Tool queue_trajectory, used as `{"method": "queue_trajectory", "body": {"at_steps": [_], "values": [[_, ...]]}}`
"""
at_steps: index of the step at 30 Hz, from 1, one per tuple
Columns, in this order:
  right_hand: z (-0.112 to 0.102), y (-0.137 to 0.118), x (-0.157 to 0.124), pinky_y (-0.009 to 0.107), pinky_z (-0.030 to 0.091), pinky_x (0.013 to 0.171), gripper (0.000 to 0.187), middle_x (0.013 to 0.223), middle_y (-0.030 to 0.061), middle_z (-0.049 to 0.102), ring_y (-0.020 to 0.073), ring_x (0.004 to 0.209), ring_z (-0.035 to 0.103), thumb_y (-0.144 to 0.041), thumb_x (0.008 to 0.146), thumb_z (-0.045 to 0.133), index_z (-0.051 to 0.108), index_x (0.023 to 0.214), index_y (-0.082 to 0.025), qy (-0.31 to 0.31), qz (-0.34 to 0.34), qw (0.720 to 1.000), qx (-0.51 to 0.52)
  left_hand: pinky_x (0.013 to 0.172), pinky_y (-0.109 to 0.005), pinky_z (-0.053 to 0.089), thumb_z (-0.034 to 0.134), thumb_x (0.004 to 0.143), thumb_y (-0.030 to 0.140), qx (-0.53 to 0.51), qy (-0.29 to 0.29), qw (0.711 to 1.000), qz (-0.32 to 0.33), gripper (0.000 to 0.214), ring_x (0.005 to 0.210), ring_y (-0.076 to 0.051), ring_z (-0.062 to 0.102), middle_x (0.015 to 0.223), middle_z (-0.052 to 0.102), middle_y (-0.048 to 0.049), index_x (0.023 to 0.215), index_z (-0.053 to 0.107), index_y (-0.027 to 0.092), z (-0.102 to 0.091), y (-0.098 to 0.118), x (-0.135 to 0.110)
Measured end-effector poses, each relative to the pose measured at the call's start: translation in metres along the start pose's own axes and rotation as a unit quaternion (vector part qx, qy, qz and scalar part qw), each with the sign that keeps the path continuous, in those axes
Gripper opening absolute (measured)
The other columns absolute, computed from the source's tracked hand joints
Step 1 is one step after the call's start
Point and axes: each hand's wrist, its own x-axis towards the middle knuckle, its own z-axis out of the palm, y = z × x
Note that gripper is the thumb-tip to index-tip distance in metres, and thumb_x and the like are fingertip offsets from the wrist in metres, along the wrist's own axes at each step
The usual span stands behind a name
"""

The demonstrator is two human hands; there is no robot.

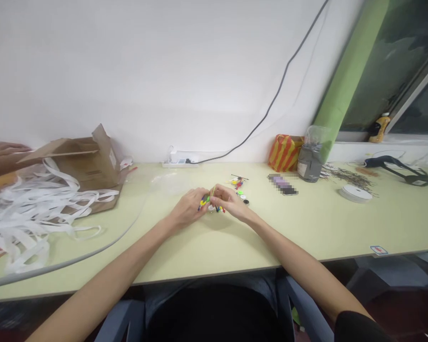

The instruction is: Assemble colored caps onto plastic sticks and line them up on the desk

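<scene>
Over the middle of the table, my left hand [189, 207] is closed around a small bunch of coloured plastic pieces [202, 203], with yellow, green and blue showing at the fingertips. My right hand [231, 201] meets it from the right, its thumb and forefinger pinching a thin yellow-green strip [213, 191] that stands upright. Red, blue and white bits show just under the fingers; whether they are held or lie on the table I cannot tell. Past the right hand lie a few round caps [243, 197] in green, white and black, and a small pile of coloured pieces [237, 181].
White ribbon [39, 209] heaps by an open cardboard box [89, 161] at left, where another person's hand [7, 148] rests. A grey cable [103, 248] crosses the table. Behind stands a power strip [180, 159]; rightward are a phone [283, 184], striped bag [285, 153] and white roll [355, 193].
</scene>
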Motion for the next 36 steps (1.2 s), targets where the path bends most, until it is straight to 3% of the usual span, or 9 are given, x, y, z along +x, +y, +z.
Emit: {"method": "queue_trajectory", "body": {"at_steps": [4,15,20,26,28,33,36], "values": [[0.0,0.002,0.001,0.027,0.044,0.066,0.035,0.078,0.001,0.063,0.0159,0.073,0.06,-0.053,0.086,0.068,0.055,0.09,-0.021,0.021,0.014,1.0,0.007,0.084,-0.036,0.046,0.042,0.1,0.027,-0.014,0.016,1.0,0.015,0.018,0.093,-0.021,0.059,0.105,0.064,-0.0098,0.114,0.049,0.019,0.001,-0.002,0.0],[0.014,-0.002,0.0,0.028,0.044,0.069,0.038,0.075,-0.0001,0.061,0.015,0.072,0.056,-0.054,0.083,0.07,0.052,0.086,-0.022,0.007,0.06,0.996,0.07,0.081,-0.035,0.046,0.034,0.098,0.027,-0.076,-0.029,0.997,0.002,0.014,0.084,-0.019,0.057,0.093,0.059,-0.005,0.102,0.046,0.021,-0.006,0.004,-0.001],[0.007,0.01,0.002,0.026,0.041,0.058,0.04,0.064,-0.0041,0.05,0.0134,0.059,0.049,-0.05,0.077,0.077,0.048,0.085,-0.023,0.022,0.059,0.983,0.171,0.077,-0.034,0.046,0.03,0.098,0.026,-0.082,0.032,0.996,-0.022,0.014,0.078,-0.018,0.053,0.09,0.054,-0.0042,0.103,0.043,0.021,-0.006,0.002,-0.001],[-0.011,0.029,0.005,0.02,0.035,0.044,0.038,0.067,-0.0037,0.058,0.0111,0.052,0.049,-0.044,0.076,0.077,0.048,0.089,-0.023,0.104,0.079,0.974,0.186,0.092,-0.038,0.044,0.042,0.099,0.03,-0.002,0.118,0.989,-0.087,0.016,0.099,-0.021,0.052,0.106,0.054,-0.009,0.105,0.052,0.02,-0.017,-0.04,0.0],[-0.014,0.036,0.005,0.02,0.036,0.043,0.037,0.067,-0.004,0.059,0.0101,0.049,0.048,-0.042,0.075,0.077,0.048,0.088,-0.023,0.142,0.094,0.97,0.175,0.088,-0.035,0.045,0.049,0.096,0.034,-0.007,0.089,0.99,-0.108,0.017,0.094,-0.02,0.054,0.102,0.055,-0.0073,0.102,0.057,0.02,-0.024,-0.061,-0.004],[-0.015,0.044,0.004,0.02,0.037,0.042,0.032,0.065,-0.0043,0.056,0.0094,0.048,0.047,-0.039,0.072,0.075,0.05,0.083,-0.023,0.2,0.118,0.96,0.159,0.068,-0.029,0.045,0.061,0.086,0.04,-0.061,-0.048,0.981,-0.177,0.022,0.07,-0.015,0.056,0.079,0.062,-0.0004,0.096,0.061,0.02,-0.032,-0.101,-0.024],[-0.015,0.042,0.004,0.021,0.037,0.042,0.031,0.065,-0.0042,0.056,0.0093,0.048,0.047,-0.039,0.072,0.075,0.05,0.082,-0.022,0.204,0.121,0.96,0.148,0.067,-0.029,0.046,0.061,0.084,0.042,-0.064,-0.063,0.974,-0.209,0.025,0.07,-0.016,0.059,0.079,0.065,-0.0008,0.096,0.062,0.02,-0.027,-0.117,-0.033]]}}
